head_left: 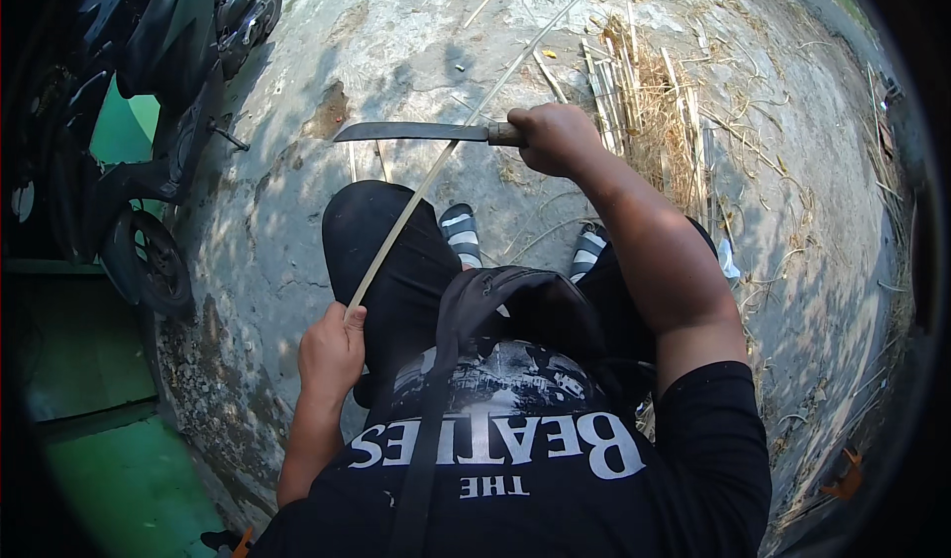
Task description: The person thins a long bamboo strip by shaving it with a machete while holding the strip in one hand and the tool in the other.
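Observation:
My left hand (332, 352) is closed around the lower end of a long, thin pale strip (394, 233), which looks like split bamboo. The strip slants up and away to the right, passing above my left thigh. In my right hand (557, 140) is the wooden handle of a machete (411, 132), its dark blade pointing left. The blade crosses the strip near the handle; whether the edge bites into it I cannot tell.
A pile of split sticks and curly shavings (654, 102) lies ahead to the right on the cracked concrete ground (287, 202). On the left stands a dark motorbike (183, 83). My striped sandals (462, 233) rest below the blade. Loose strips are scattered farther off.

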Demonstrator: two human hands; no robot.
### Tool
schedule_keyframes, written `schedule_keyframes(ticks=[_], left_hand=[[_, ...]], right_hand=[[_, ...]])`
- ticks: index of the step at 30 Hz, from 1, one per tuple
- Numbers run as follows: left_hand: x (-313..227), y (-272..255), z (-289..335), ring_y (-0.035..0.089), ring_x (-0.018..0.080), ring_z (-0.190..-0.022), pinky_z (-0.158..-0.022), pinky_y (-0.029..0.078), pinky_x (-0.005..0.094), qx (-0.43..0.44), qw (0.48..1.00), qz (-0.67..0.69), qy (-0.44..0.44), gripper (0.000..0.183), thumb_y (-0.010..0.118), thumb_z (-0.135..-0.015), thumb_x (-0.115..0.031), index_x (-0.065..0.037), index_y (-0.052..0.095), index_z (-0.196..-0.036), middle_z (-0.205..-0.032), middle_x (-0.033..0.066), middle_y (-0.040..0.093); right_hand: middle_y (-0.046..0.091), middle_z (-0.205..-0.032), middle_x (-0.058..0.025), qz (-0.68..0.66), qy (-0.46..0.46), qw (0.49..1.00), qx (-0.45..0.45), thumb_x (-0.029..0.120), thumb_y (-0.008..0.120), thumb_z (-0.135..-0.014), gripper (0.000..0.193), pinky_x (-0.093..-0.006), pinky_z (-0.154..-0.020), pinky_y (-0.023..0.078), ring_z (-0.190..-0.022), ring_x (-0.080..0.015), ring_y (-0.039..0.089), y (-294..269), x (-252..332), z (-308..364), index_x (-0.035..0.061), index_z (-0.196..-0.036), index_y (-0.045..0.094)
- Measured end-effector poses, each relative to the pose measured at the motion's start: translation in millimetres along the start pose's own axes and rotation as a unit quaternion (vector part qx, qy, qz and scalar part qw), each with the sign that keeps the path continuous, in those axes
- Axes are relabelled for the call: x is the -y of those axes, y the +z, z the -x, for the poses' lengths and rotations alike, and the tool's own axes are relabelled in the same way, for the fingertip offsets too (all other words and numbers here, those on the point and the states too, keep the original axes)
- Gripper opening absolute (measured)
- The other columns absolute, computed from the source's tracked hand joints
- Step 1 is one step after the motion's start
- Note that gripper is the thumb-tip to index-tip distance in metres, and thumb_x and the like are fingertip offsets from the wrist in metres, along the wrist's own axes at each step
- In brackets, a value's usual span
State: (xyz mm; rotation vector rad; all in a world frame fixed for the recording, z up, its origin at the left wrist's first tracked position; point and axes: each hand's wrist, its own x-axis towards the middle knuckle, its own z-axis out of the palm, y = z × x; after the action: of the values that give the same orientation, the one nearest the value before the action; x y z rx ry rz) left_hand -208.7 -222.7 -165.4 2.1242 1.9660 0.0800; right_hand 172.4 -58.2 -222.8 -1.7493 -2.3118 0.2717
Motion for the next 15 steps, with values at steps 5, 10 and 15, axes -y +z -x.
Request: schedule_keyframes(ticks=[5,10,15], left_hand=[[10,14,-4,0.059,0.0466,-0.064,-0.058,0.045,0.0475,0.027,0.993,0.118,0.003,0.051,0.049,-0.109,-0.041,0.000,0.053,-0.079,-0.067,0.0222,0.060],[19,8,-14,0.061,0.0398,-0.061,-0.059,0.046,0.0438,0.066,0.977,0.201,0.011,0.054,0.049,-0.109,-0.043,0.001,0.056,-0.080,-0.065,0.0200,0.060],[15,-3,-24,0.065,0.0407,-0.067,-0.061,0.047,0.0453,0.122,0.974,0.184,-0.041,0.055,0.047,-0.110,-0.043,0.002,0.058,-0.080,-0.070,0.0214,0.064]], right_hand=[[0.071,-0.080,-0.0132,-0.036,-0.073,0.996,-0.046,0.015,0.065,-0.083,0.008,-0.0498,-0.070,0.056,-0.077,-0.0358,0.072,10,28,4,0.0107,-0.089,0.068],[0.071,-0.077,-0.0125,-0.021,-0.098,0.994,-0.044,0.017,0.064,-0.085,0.007,-0.0487,-0.067,0.056,-0.075,-0.0352,0.072,8,27,4,0.0113,-0.088,0.068],[0.071,-0.078,-0.0115,-0.024,-0.073,0.997,-0.027,0.018,0.064,-0.086,0.008,-0.0486,-0.067,0.055,-0.076,-0.0350,0.072,15,32,2,0.0118,-0.089,0.068]])
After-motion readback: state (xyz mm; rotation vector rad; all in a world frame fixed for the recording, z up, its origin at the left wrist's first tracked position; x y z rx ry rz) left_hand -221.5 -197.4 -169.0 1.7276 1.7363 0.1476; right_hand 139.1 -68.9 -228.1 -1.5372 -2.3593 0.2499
